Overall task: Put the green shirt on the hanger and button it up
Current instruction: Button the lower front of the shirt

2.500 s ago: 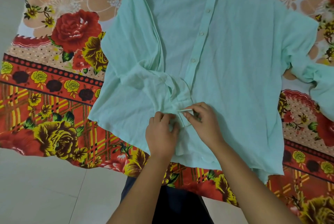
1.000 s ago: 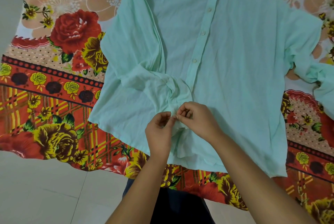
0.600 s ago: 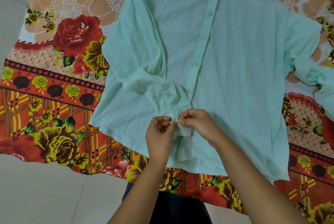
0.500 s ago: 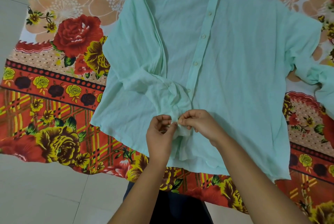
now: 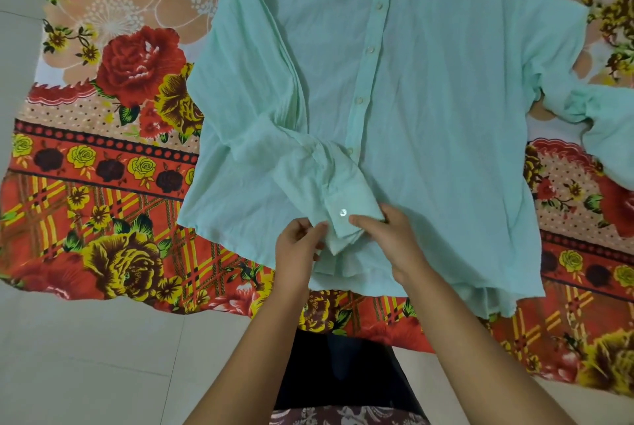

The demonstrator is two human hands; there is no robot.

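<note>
Over the floral blanket, the left hand pinches the cuff edge. The hands have just eased apart, and the cuff button now shows, looking fastened. The right hand keeps its fingers clamped on the cuff's other side, with the green shirt lying flat on the blanket.

Both forearms reach forward, converging. The left grip pinches the cuff edge with curled fingers; the right grip, just beside, holds it under its thumb.
</note>
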